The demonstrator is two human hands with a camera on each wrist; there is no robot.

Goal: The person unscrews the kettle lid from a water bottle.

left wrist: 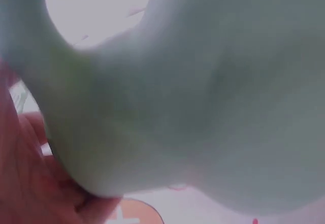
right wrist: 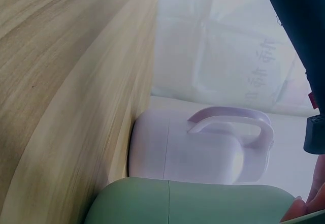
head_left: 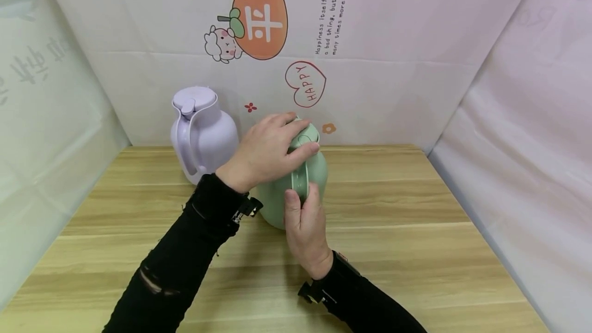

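Note:
A pale green jug (head_left: 277, 197) stands upright on the wooden table (head_left: 407, 230) near the middle. My left hand (head_left: 265, 150) lies over its lid, fingers curled round the top. My right hand (head_left: 302, 222) grips the jug's handle (head_left: 301, 181) from the near side, thumb along it. The left wrist view is filled by the blurred green jug (left wrist: 203, 92) with my fingers (left wrist: 30, 183) at the lower left. The right wrist view shows the green jug's side (right wrist: 193, 201) along the bottom edge.
A lilac jug (head_left: 203, 132) with a lid and handle stands upright at the back left, close to the green one; the same lilac jug (right wrist: 203, 148) shows in the right wrist view. Printed sheets wall the table at the back (head_left: 370, 55) and both sides.

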